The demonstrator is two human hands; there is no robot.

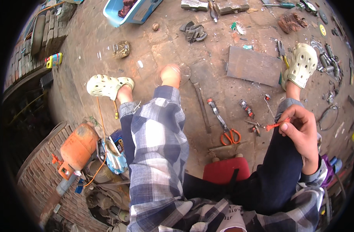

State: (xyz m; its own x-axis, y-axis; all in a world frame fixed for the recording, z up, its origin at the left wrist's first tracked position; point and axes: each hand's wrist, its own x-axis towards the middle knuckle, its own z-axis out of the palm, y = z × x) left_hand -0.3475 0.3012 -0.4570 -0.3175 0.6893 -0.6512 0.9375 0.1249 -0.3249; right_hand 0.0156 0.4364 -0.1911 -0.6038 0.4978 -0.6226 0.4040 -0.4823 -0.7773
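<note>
My right hand [299, 129], above my right knee, pinches a small red-orange piece [275, 125] between thumb and fingers. Its exact kind is unclear. My left hand [171, 74] reaches down to a clear plastic container [183, 72] on the ground; its fingers are hidden. Just right of that container lies a long dark metal bar [202, 108]. Orange-handled scissors [227, 133] lie between my legs. Near them rest a small red-and-grey part [246, 108] and another small part with red bits [256, 129].
A flat metal plate [254, 65] lies ahead, with pliers [282, 52] beside my right shoe. Hammer heads [194, 5] and a blue tub [136, 13] stand farther off. A clear jar [121, 49] is ahead-left. An orange gas cylinder [80, 147] lies left; a red stool [227, 170] is beneath me.
</note>
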